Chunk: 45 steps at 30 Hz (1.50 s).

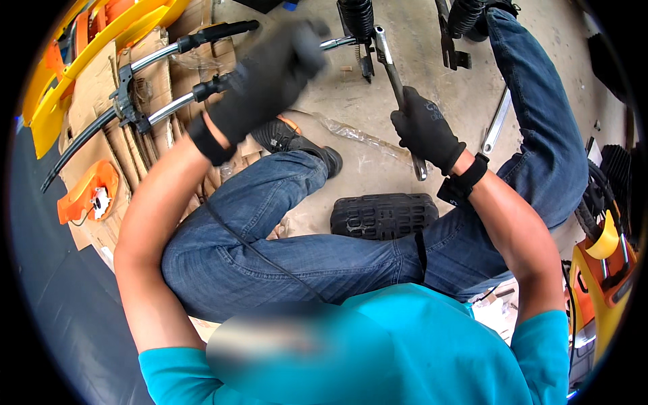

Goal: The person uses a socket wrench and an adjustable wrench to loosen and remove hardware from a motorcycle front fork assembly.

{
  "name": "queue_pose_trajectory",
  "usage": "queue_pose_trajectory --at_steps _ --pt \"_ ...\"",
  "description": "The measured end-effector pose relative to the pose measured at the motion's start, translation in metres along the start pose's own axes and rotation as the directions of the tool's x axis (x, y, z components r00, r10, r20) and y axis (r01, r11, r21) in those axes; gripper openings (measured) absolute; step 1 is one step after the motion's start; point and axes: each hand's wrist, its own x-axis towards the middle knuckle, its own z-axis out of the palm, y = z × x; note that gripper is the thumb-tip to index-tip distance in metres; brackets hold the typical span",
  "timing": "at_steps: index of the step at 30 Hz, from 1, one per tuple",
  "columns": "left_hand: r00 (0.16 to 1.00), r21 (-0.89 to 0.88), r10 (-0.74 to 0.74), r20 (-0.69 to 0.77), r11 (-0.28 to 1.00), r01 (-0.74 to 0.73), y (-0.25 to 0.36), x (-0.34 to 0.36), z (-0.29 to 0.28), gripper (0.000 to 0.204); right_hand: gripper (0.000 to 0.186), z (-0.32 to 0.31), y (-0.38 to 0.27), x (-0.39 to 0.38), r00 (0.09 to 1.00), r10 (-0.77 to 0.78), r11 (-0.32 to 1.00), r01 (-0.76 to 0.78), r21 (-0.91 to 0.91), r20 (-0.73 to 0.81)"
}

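My right hand, in a black glove, is closed round a long metal wrench. The wrench head is up beside the lower end of a black coil-spring shock absorber, and the handle's other end comes out below my palm. My left hand, also gloved, is raised left of the shock and smeared by motion. From its curled fingers a chrome socket tool reaches to the bracket under the spring. What the left fingers wrap round is mostly hidden by the glove.
Flattened cardboard at the left carries a fork assembly and an orange part. A black ribbed block lies between my legs. Another wrench is by my right leg. Yellow bodywork stands at the right.
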Motion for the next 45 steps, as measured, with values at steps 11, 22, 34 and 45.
queue_pose_trajectory --at_steps 11,22,34,45 --pt "0.655 -0.258 -0.74 0.155 0.609 0.75 -0.183 0.074 0.011 0.031 0.023 0.001 -0.005 0.001 0.999 0.022 1.0 -0.023 0.019 0.025" --pt "0.882 -0.286 -0.401 0.249 0.839 0.463 -0.038 0.014 -0.025 0.032 0.022 0.001 0.007 0.002 1.0 -0.003 1.0 0.004 0.024 -0.016" --pt "0.953 -0.201 -0.293 -0.073 0.94 0.274 -0.074 -0.068 0.109 0.073 0.02 0.0 -0.004 0.0 0.993 0.091 0.98 -0.102 0.169 0.069" --pt "0.919 -0.132 -0.323 -0.225 0.945 0.3 -0.141 -0.077 0.148 0.025 0.018 0.003 -0.005 0.002 0.993 0.099 0.984 -0.108 0.143 0.067"
